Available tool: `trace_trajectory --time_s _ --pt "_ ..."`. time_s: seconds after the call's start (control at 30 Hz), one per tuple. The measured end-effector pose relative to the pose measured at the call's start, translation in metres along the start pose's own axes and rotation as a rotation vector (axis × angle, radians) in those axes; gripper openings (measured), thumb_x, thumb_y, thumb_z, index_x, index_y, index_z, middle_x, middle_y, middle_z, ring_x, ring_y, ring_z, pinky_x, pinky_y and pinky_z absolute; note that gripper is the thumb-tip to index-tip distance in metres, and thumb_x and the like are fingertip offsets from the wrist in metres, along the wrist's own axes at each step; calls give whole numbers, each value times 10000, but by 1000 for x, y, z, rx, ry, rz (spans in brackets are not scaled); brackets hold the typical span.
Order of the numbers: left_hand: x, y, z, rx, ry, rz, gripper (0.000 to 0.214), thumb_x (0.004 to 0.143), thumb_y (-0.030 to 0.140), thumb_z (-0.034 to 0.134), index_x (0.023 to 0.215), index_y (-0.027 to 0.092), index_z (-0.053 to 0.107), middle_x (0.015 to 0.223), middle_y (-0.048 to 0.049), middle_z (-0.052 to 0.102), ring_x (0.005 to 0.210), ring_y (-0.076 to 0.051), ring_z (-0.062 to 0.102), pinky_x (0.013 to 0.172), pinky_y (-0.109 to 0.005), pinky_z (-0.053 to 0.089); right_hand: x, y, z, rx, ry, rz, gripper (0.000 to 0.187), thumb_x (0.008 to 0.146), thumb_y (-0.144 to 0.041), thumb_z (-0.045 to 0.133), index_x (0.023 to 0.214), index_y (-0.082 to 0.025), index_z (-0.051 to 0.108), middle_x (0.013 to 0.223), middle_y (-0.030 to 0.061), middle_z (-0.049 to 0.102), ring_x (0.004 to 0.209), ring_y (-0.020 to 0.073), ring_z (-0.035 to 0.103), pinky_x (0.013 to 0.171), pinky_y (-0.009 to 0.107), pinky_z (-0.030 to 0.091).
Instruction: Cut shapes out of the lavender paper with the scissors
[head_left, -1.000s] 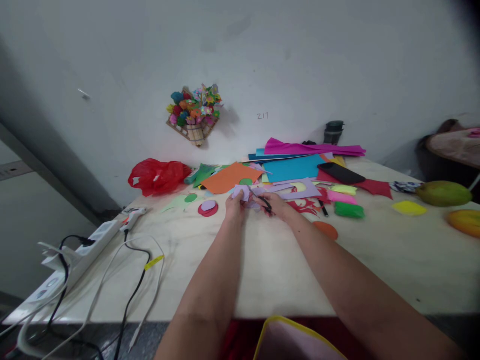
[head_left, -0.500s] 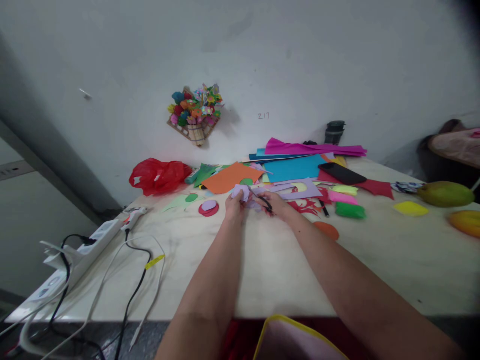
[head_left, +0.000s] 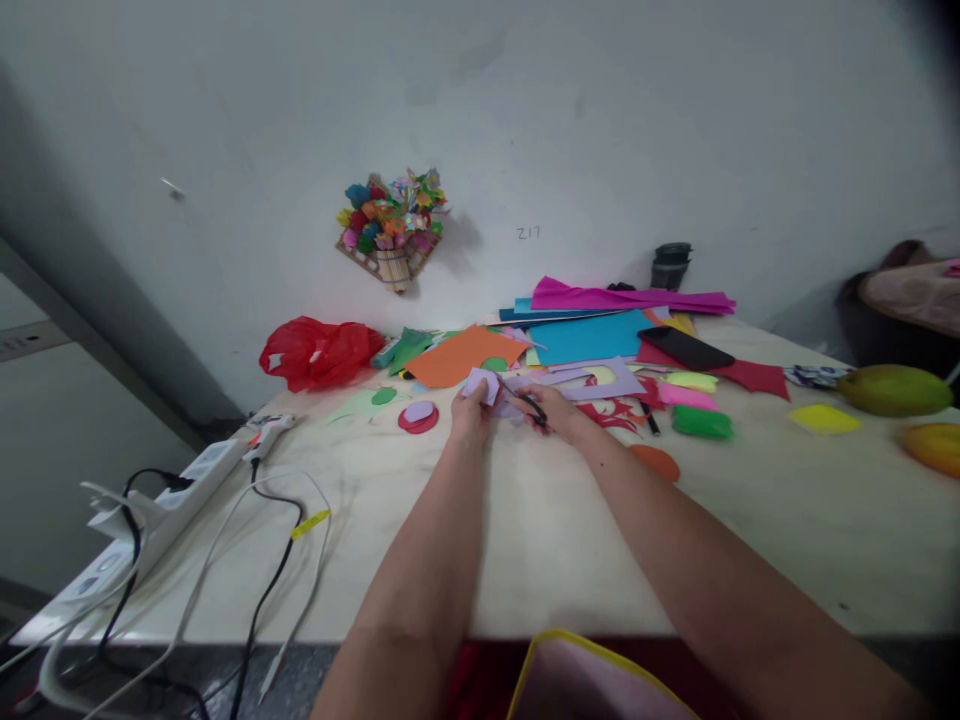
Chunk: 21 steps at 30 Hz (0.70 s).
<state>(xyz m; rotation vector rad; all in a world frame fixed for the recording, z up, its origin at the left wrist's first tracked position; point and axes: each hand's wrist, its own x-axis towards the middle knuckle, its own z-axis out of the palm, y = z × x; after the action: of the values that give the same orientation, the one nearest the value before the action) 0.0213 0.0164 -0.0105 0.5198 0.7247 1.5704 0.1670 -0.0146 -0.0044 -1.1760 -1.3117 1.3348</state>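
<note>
My left hand pinches a small piece of lilac paper above the table. My right hand is closed around the black handles of a pair of scissors, whose blades point left at the paper's right edge. Whether the blades are cutting into it I cannot tell. More lilac paper with a hole cut in it lies just beyond my right hand. To the left of my hands, a lilac circle rests on a larger red paper circle.
Orange paper, blue sheets and a black phone lie at the back. Green packets and a mango-like fruit are on the right. A white power strip with loose cables stands left; a red plastic bag sits back left.
Almost nothing differs. Both hands keep the lilac paper and scissors in the same place, and the whole view has shifted very slightly.
</note>
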Motion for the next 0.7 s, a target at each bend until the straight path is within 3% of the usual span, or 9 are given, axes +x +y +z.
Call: trace_trajectory --time_s 0.4,0.7 --pt "-7 3 5 79 -16 -38 118 784 70 711 889 115 683 848 -66 737 712 -181 715 689 -295 605 -6 -6 -1 3 -53 5 312 725 -436 679 909 -192 614 437 -61 535 314 94 420 326 196 251" --pt "-6 2 1 62 -44 -20 135 789 61 721 919 90 702 901 -105 746 757 -208 733 753 -340 611 -3 -4 -1 18 -26 0 300 701 -421 698 878 -195 610 423 -68 511 310 91 391 319 202 260"
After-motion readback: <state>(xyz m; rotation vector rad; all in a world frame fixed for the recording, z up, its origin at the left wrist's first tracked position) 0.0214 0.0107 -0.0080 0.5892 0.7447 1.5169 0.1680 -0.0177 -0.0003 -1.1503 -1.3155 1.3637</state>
